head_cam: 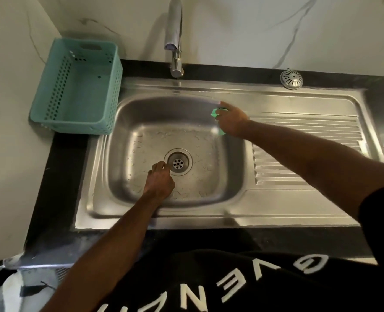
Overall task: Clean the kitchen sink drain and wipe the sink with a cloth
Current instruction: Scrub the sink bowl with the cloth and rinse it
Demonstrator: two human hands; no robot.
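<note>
The sink (299, 104) is a steel basin with a ribbed draining board on its right, set in a dark counter, and the drain (178, 163) sits in the middle of the basin floor among beads of water. The left hand (159, 180) reaches down into the basin with its fingers curled at the near-left edge of the drain ring; it seems to be pinching or working at the rim, but whether anything is held between the fingertips cannot be told. The right hand (231, 121) grips a green cloth (215, 112) bunched in its fingers at the far-right rim of the basin, where the bowl meets the draining board. The cloth looks soft and light, likely damp, so it should fold to the curved walls and is best held wadded in the palm as now. The wet steel will be slippery, and the drain ring is rigid and fixed, offering only its thin edge and holes to the fingertips. A round strainer cap (291, 79) lies on the far right of the counter, well apart from the drain. A teal basket (51, 86) stands at the far left, and the tap (175, 37) rises behind the basin.
</note>
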